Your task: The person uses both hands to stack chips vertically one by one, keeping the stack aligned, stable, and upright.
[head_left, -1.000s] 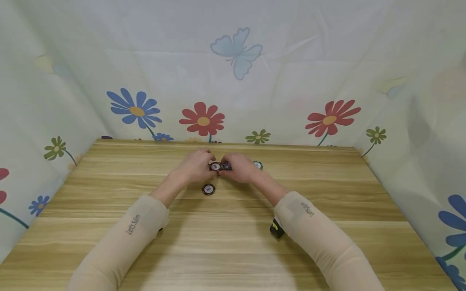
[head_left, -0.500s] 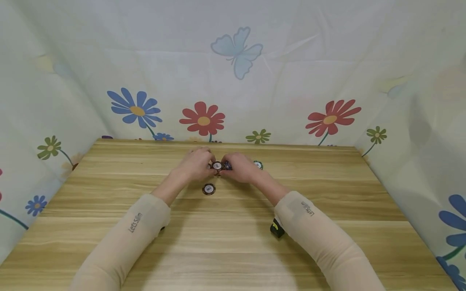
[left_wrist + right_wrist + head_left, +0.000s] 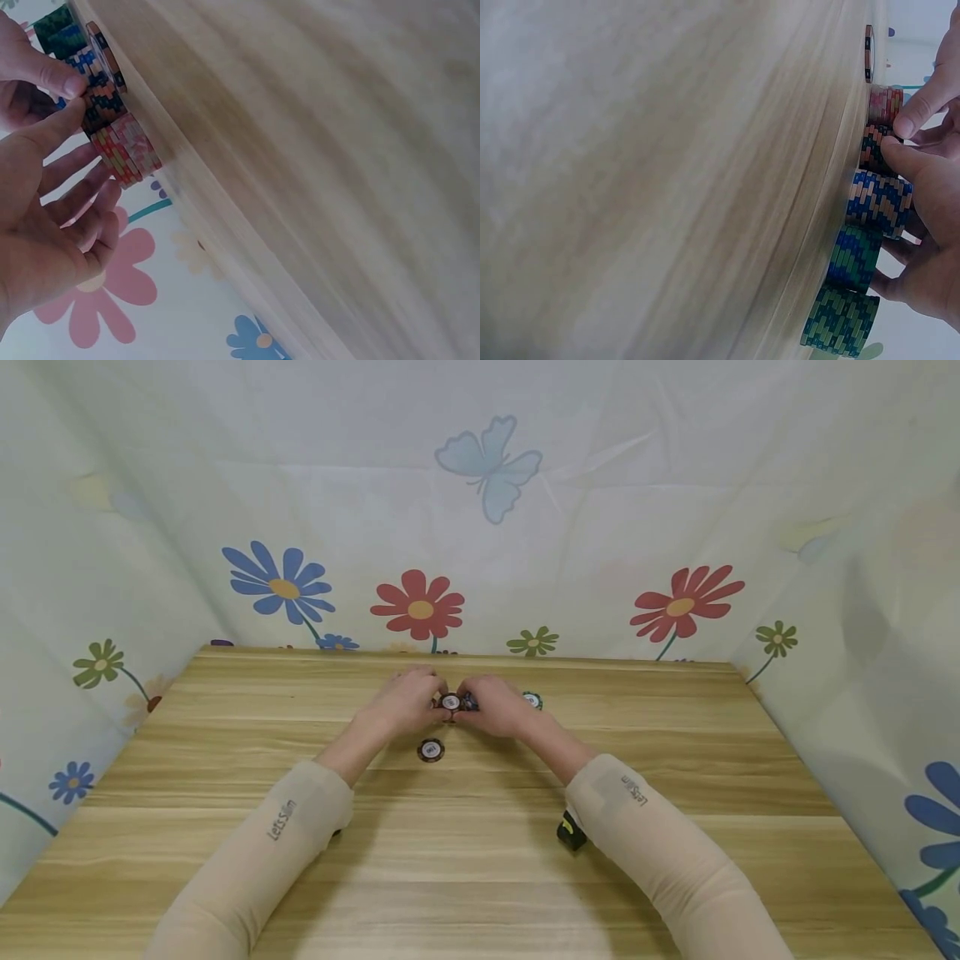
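Note:
Between my hands, near the table's far side, stands a stack of black-and-orange poker chips [image 3: 451, 702]. My left hand [image 3: 408, 702] pinches it from the left, thumb and index finger at its upper edge. From the right, the thumb of my right hand [image 3: 491, 706] meets the same stack, its other fingers behind the row. Red-and-pink chips [image 3: 124, 150] stand beside the black ones, under my left fingers. A blue-and-orange stack [image 3: 880, 202], a blue-and-green stack [image 3: 855, 257] and a green stack [image 3: 841, 321] continue the row. Fingertips behind the stacks are partly hidden.
One loose dark chip [image 3: 431, 750] lies flat in front of the row. Beside the right sleeve sits a small black-and-yellow object [image 3: 572, 831]. A flowered curtain [image 3: 487, 527] rises behind the wooden table [image 3: 450, 877].
The black chip on top between my hands has shifted slightly right, with my left hand following it. My right hand stays almost still, and the loose chip keeps its place.

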`<control>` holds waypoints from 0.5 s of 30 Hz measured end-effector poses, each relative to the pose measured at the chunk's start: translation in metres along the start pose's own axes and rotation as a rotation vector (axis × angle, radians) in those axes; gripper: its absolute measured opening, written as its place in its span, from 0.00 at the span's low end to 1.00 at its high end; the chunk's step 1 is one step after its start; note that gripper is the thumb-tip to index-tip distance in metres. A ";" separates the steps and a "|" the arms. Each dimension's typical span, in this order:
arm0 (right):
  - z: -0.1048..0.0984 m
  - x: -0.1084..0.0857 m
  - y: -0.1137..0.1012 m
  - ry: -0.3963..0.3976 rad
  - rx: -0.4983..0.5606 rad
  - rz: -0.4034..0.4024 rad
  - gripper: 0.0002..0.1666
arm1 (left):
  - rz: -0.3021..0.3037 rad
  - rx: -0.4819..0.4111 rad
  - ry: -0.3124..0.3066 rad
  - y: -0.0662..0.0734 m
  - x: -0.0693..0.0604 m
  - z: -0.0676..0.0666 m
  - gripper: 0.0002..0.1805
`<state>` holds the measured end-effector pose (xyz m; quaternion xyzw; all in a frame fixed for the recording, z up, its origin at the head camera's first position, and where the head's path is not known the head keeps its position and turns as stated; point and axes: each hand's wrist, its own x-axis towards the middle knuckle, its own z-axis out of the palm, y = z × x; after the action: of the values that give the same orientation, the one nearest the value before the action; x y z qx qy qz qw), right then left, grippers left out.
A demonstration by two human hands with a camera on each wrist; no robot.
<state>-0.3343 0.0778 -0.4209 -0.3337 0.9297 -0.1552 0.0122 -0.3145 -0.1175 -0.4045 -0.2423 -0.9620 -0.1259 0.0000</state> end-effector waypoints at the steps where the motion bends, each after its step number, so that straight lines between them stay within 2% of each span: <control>1: 0.000 0.000 0.000 0.001 0.000 0.000 0.19 | 0.001 0.000 0.001 0.000 0.000 0.001 0.17; 10: 0.001 0.000 0.000 0.001 -0.015 0.008 0.19 | -0.003 -0.016 0.031 0.000 -0.005 0.001 0.27; 12: 0.001 0.001 0.000 0.001 -0.013 0.010 0.19 | 0.001 -0.024 0.056 0.001 -0.007 0.000 0.27; 15: 0.001 0.001 0.000 0.002 -0.008 0.009 0.19 | 0.013 -0.025 0.085 0.005 -0.011 -0.003 0.20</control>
<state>-0.3346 0.0771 -0.4218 -0.3294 0.9319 -0.1517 0.0105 -0.3030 -0.1191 -0.4008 -0.2429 -0.9579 -0.1478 0.0386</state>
